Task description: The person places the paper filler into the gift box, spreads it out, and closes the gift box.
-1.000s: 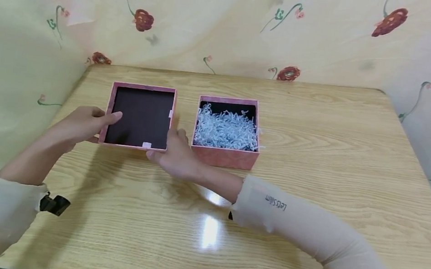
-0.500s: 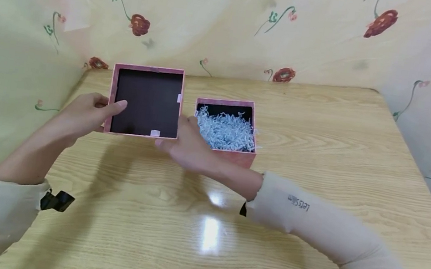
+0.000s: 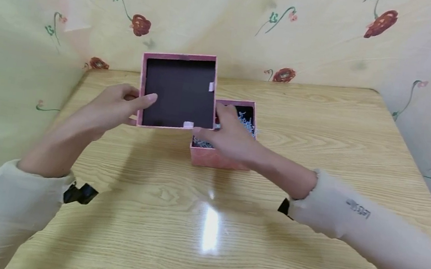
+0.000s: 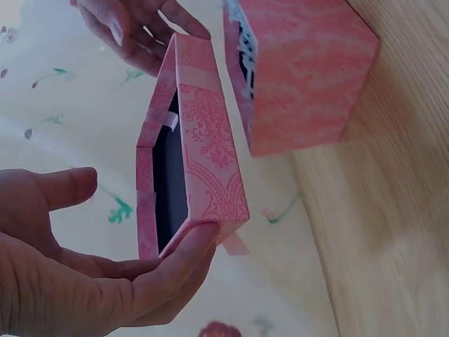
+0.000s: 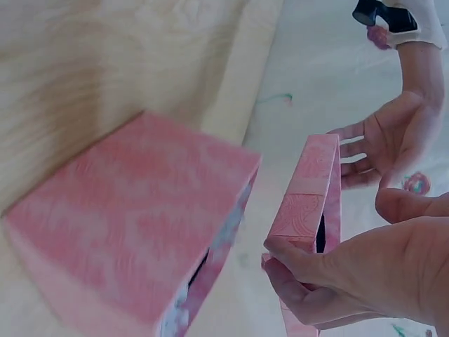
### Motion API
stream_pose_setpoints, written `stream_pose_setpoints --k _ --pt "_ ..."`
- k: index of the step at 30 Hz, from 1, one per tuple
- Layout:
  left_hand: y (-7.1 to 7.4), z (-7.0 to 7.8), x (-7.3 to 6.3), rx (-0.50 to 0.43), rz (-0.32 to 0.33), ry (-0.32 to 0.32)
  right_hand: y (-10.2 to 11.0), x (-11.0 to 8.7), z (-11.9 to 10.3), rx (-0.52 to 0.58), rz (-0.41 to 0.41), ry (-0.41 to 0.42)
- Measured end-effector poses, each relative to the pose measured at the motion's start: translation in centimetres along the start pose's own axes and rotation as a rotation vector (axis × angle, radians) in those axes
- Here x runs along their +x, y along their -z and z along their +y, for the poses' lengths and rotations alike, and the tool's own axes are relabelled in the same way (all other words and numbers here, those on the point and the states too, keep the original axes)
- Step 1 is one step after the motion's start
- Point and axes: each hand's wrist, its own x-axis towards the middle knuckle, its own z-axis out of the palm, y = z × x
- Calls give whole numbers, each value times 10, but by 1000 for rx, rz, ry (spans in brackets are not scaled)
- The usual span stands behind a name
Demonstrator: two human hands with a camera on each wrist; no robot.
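Note:
Both my hands carry a pink patterned box lid [image 3: 180, 92] above the table, its black inside toward me. My left hand [image 3: 114, 104] holds the left side, fingers beneath and thumb over the edge; in the left wrist view the thumb stands apart from the lid [image 4: 210, 140]. At the lower right corner my right hand [image 3: 230, 132] grips the rim, as the right wrist view shows with its fingers on the lid [image 5: 305, 203]. Behind that hand stands the open pink box [image 3: 218, 159] with pale blue shredded paper [image 3: 203, 144] inside, partly hidden by the lid and hand.
The wood-grain table [image 3: 342, 147] meets a flower-printed sheet [image 3: 328, 40] at the back and along both sides. A small pink ribbon [image 4: 235, 243] hangs from the lid. A black wrist device [image 3: 80, 193] sits at the left sleeve.
Both hands have raised the lid off the table level and moved it right, so it now overlaps the box's left part. The box has stayed in place.

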Motion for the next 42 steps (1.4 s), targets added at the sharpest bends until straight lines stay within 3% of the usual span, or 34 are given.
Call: stream_pose_setpoints --k 5,13,20,28,31,38,42 --pt "-17 18 11 -44 -6 -39 25 -5 6 0 47 1" --pt "-44 34 27 -98 -25 -117 58 -18 14 -73 101 -113" --pt "-61 40 34 -227 -13 -164 76 -28 21 -115 149 -177" --pt "-71 41 39 -348 53 -158 85 -26 32 -71 205 -155" --pt "-74 42 39 -431 73 -156 88 -24 37 19 228 -142" --pt "-78 46 39 -584 102 -190 92 -21 44 369 294 -61" --pt "-80 48 42 -661 121 -201 94 -20 45 478 320 -33"
